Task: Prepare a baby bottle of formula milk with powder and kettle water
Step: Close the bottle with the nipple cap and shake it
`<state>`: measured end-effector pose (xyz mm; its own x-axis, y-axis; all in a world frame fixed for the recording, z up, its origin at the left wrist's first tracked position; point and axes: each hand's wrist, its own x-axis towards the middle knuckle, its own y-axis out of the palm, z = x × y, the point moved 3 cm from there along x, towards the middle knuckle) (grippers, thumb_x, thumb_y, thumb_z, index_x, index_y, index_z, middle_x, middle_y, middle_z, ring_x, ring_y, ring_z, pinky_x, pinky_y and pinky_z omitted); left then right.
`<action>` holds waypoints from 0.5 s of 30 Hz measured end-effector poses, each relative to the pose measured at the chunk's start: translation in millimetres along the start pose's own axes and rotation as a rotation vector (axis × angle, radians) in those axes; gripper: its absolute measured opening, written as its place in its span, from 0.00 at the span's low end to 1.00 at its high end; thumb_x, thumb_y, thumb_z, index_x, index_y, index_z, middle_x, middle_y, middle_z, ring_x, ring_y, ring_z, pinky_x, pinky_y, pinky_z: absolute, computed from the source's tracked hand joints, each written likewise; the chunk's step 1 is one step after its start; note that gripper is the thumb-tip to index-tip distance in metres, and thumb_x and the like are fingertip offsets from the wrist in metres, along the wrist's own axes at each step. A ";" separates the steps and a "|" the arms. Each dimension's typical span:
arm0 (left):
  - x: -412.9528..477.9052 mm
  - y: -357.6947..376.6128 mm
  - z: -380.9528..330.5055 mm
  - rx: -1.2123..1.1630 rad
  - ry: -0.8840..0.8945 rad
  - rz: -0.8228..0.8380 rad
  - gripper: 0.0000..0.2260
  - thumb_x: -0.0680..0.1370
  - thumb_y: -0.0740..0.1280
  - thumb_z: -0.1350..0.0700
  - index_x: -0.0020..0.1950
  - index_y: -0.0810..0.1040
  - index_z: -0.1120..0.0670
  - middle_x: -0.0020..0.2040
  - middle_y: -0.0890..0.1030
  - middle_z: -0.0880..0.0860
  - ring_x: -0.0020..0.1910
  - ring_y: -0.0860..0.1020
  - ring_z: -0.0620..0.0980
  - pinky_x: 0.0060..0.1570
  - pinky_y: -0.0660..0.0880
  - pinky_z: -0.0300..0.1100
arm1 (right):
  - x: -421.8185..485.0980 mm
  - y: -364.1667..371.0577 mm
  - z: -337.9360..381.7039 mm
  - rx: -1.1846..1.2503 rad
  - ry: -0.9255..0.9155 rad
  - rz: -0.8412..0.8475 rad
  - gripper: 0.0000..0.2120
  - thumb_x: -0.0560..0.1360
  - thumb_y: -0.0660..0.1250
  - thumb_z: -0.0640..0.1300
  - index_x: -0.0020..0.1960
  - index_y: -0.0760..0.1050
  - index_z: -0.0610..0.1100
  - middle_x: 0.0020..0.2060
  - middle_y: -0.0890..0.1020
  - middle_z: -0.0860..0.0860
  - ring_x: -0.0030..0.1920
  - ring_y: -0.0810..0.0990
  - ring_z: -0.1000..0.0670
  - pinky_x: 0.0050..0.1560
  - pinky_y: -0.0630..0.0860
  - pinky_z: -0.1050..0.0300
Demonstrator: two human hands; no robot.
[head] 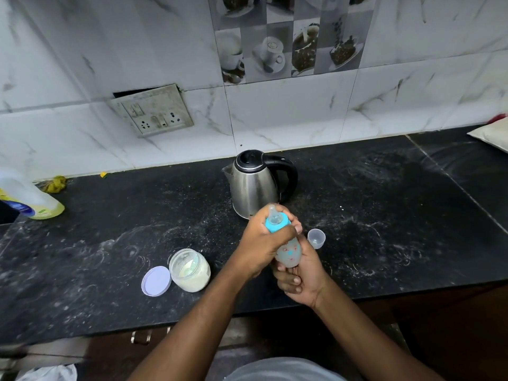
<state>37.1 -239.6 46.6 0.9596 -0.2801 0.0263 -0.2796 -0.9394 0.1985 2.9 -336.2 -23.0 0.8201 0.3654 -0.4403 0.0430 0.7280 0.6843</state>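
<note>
- We held the bottle (288, 254) tilted above the table (384, 215), just in front of the kettle (255, 185).
- Left hand (261, 246): fingers curled round the blue collar (277, 225).
- Right hand (305, 281): fingers wrapped round the lower body.
- We judged it light, stiff plastic, maybe slick. The teat (272, 213) looked soft, so we gripped collar and body.

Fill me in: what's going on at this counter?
A person holds a translucent patterned baby bottle tilted above the black stone counter. The left hand grips its blue screw collar under the teat, and the right hand grips the base. Whether the collar is being tightened or loosened cannot be told. The steel electric kettle stands behind. The clear powder jar is open, its lilac round lid beside it, and a small clear plastic cap sits to the right.
</note>
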 end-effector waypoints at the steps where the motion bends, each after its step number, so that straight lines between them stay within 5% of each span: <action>1: -0.4 0.3 -0.1 -0.003 0.003 -0.003 0.09 0.75 0.74 0.68 0.52 0.78 0.62 0.47 0.85 0.55 0.49 0.83 0.50 0.51 0.81 0.43 | 1.0 1.1 1.2 0.009 -0.028 -0.008 0.34 0.77 0.56 0.73 0.49 0.85 0.45 0.29 0.72 0.47 0.17 0.64 0.56 0.17 0.57 0.68; 5: -1.4 0.0 -2.0 0.029 0.009 -0.067 0.05 0.78 0.74 0.61 0.48 0.81 0.51 0.54 0.86 0.60 0.49 0.84 0.54 0.45 0.82 0.45 | 4.3 8.1 -0.2 0.021 -0.318 -0.116 0.28 0.83 0.55 0.64 0.59 0.83 0.45 0.42 0.81 0.44 0.33 0.75 0.51 0.28 0.65 0.56; 7: -0.1 0.4 -2.9 0.051 0.020 -0.058 0.07 0.77 0.72 0.62 0.46 0.81 0.50 0.56 0.87 0.57 0.54 0.85 0.52 0.52 0.81 0.47 | 6.5 9.6 -2.2 0.008 -0.370 -0.199 0.24 0.84 0.56 0.60 0.59 0.81 0.43 0.41 0.81 0.45 0.32 0.74 0.52 0.27 0.61 0.58; 12: 3.5 0.3 -2.2 0.132 0.025 0.042 0.06 0.74 0.72 0.62 0.46 0.77 0.54 0.57 0.88 0.53 0.75 0.73 0.46 0.73 0.71 0.51 | 7.7 9.8 -1.1 0.073 0.061 -0.063 0.21 0.82 0.56 0.60 0.47 0.81 0.47 0.30 0.75 0.49 0.19 0.66 0.55 0.19 0.52 0.69; 15: 4.5 -3.5 -4.2 0.169 0.032 0.013 0.04 0.75 0.71 0.62 0.46 0.78 0.55 0.57 0.88 0.51 0.75 0.72 0.42 0.73 0.70 0.50 | 7.2 14.6 0.7 0.059 -0.026 -0.051 0.23 0.82 0.57 0.61 0.53 0.82 0.45 0.34 0.78 0.48 0.22 0.70 0.54 0.19 0.56 0.66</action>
<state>42.6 -236.8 50.0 0.9557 -0.2882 0.0593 -0.2903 -0.9564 0.0303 9.9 -323.4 -15.8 0.8306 0.3127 -0.4608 0.1182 0.7097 0.6946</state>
